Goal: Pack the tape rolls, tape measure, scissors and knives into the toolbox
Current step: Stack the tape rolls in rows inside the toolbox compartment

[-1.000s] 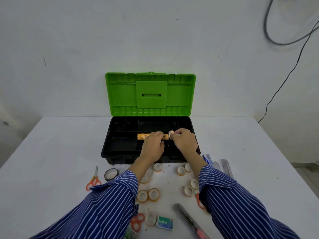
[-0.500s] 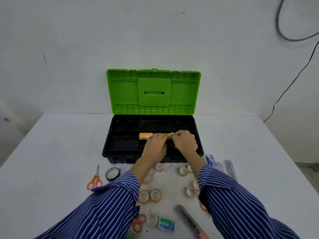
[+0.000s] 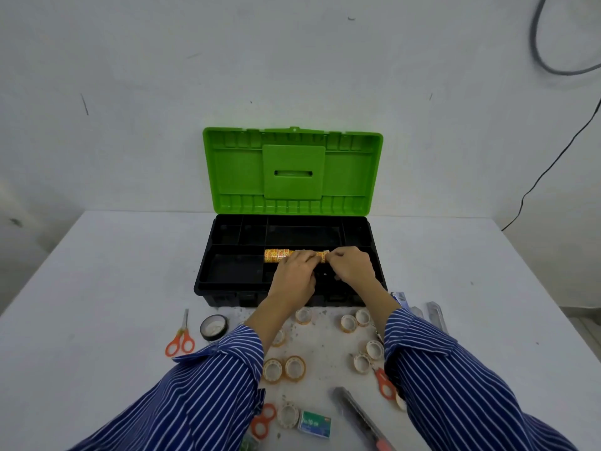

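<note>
The black toolbox (image 3: 227, 288) stands open, its green lid (image 3: 292, 170) upright against the wall. A row of orange-yellow tape rolls (image 3: 276, 255) lies on its side in the tray's middle compartment. My left hand (image 3: 297, 271) lies curled over the row's middle. My right hand (image 3: 349, 266) pinches the row's right end. Several loose clear tape rolls (image 3: 294, 367) lie on the table in front of the box. A black tape roll (image 3: 213, 327) and orange scissors (image 3: 180, 336) lie at the left. A grey utility knife (image 3: 361, 418) lies near the front edge.
A second pair of orange scissors (image 3: 263, 419) and a green staple box (image 3: 314, 424) lie near my left sleeve. A third pair of scissors (image 3: 385, 384) peeks from under my right sleeve. Clear-cased knives (image 3: 435, 315) lie right of the box. A black cable (image 3: 553, 161) hangs down the wall.
My right hand has pressed the single roll it held against the right end of the row, and both hands now close in on the row.
</note>
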